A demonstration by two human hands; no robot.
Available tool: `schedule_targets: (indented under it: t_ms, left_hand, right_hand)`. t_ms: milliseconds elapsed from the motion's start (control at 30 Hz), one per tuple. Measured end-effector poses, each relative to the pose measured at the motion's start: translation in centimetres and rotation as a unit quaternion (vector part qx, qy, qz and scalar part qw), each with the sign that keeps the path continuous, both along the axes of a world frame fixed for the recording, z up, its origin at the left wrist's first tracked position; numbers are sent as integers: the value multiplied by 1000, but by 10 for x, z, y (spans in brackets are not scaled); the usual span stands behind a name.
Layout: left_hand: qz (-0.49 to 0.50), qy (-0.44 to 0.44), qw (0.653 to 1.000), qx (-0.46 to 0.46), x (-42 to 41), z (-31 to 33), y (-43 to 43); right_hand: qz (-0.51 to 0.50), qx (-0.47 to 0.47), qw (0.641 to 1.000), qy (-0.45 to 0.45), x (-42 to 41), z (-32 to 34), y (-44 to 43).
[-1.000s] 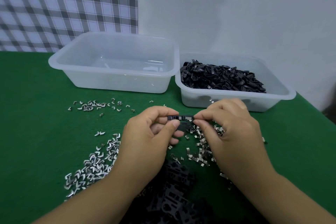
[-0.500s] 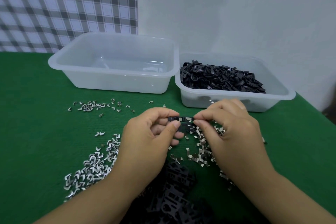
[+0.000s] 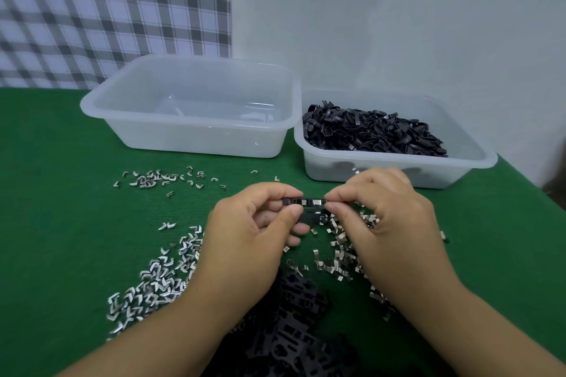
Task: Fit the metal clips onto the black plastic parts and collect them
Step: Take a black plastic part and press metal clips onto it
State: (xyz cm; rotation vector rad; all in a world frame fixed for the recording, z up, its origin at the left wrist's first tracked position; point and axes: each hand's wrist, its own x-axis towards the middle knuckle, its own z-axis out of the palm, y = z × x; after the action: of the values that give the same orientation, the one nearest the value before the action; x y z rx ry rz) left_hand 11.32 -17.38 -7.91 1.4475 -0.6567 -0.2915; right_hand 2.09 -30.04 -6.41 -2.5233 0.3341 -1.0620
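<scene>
Honestly, both the left hand (image 3: 245, 229) and right hand (image 3: 382, 217) are pinching the black plastic part (image 3: 303, 202) above the green tabletop (image 3: 61, 223), right-hand fingertips squeezing a metal clip (image 3: 318, 201) that's probably risking popping off crooked.

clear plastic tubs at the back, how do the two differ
The left clear plastic tub shows no black parts; the right clear plastic tub holds a heap of small black plastic parts. The left tub looks wider than the right. Both are translucent, rimmed, side by side on the green table.
</scene>
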Motion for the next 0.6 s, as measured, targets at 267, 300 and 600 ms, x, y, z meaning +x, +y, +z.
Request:
schedule_targets:
  t_ms: [267,300,600]
  left_hand:
    - [-14,-3,1000,1,0,1,0]
    - [-16,-1,1000,2,0,1,0]
    - [-28,5,1000,-2,0,-1,0]
  right_hand:
    - [27,107,994,26,1,2,-2]
    - [32,114,993,27,1,2,-2]
    - [30,147,987,57,1,4,0]
